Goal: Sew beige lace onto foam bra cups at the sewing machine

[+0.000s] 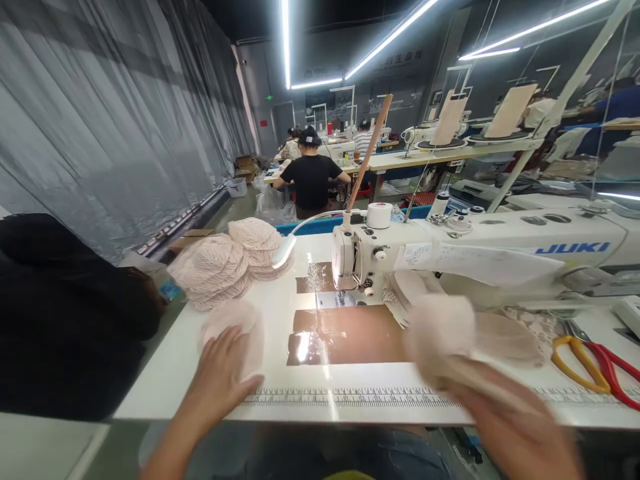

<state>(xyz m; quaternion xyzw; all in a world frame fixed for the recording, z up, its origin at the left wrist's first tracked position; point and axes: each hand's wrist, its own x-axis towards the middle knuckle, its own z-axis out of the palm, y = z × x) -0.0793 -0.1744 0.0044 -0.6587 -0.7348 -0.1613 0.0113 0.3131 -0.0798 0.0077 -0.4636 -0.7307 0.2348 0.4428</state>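
Note:
My left hand [225,363] lies flat on a pale pink, rounded fabric piece [253,350] at the table's left, fingers stretched out. Over the right part of the table, my right hand [520,413] is smeared by motion and grips another pale pink fabric piece [443,333]. Behind my left hand are stacks of lacy, rounded pieces [215,263]. The white sewing machine [350,257] stands between my hands, farther back. More beige pieces [505,337] lie under its arm, partly hidden by the piece in my right hand.
Scissors [580,367] with yellow and red handles lie at the right. A ruler strip [345,398] runs along the front edge. A small lamp [284,252] reaches over the stacks. A thread spool [379,215] sits on the machine. Ahead, a person in black [313,177] sits with their back turned.

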